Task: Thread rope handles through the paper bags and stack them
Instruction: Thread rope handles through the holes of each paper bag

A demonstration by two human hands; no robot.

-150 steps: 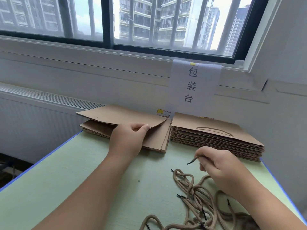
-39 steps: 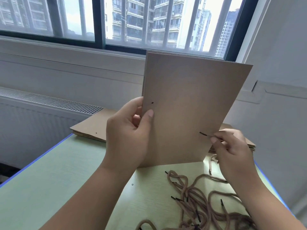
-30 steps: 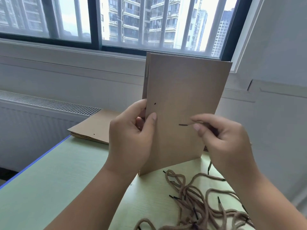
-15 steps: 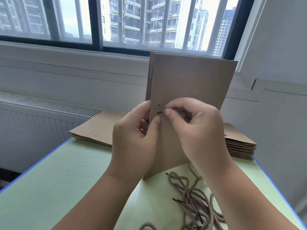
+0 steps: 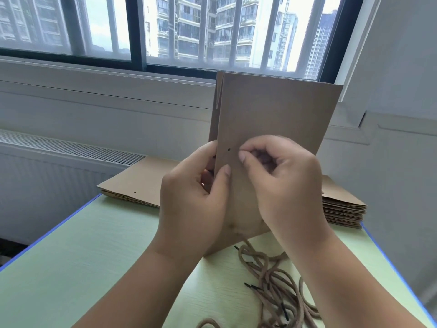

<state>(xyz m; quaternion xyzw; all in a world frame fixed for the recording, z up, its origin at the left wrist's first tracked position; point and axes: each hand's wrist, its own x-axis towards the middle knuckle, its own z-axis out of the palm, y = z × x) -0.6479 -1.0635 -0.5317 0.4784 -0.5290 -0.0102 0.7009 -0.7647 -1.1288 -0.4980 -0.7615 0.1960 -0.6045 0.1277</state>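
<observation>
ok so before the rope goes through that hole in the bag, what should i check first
1. Bag held steady: the left hand grips the bag by its left edge and the bag stands upright. Ok.
2. Hole uncovered: the hole shows clearly just above the left thumb, with nothing in it. Ok.
3. Rope end in the right hand: the fingers pinch together right beside the hole, but they hide the rope end. Cannot tell.
4. Rope end lined up with the hole: no tip is visible. Cannot tell.
5. Spare ropes close by: loose ropes lie on the table under the right arm. Ok.
</observation>
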